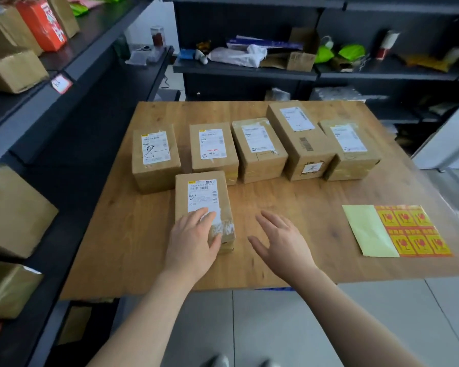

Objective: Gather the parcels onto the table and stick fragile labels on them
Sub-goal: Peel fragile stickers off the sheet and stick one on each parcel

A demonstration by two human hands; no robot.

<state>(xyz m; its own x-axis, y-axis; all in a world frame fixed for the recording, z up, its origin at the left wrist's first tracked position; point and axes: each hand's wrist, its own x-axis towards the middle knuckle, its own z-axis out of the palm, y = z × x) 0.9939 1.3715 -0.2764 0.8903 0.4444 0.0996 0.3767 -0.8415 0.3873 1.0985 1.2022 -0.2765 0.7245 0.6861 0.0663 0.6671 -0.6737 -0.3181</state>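
Observation:
Several brown cardboard parcels with white shipping labels lie in a row across the wooden table [302,234]. One more parcel [200,197] lies in front of the row, toward me. My left hand [192,243] rests flat on the near end of this front parcel, fingers straight. My right hand [281,242] hovers open just above the table, right of that parcel, touching nothing. A sheet of yellow-and-red fragile labels [412,230] lies on the table at the right, part of its pale backing bare.
Dark shelving with more cardboard boxes [13,207] stands along the left. Another shelf unit [249,70] behind the table holds bags and an open carton. Grey floor tiles lie below the table's near edge.

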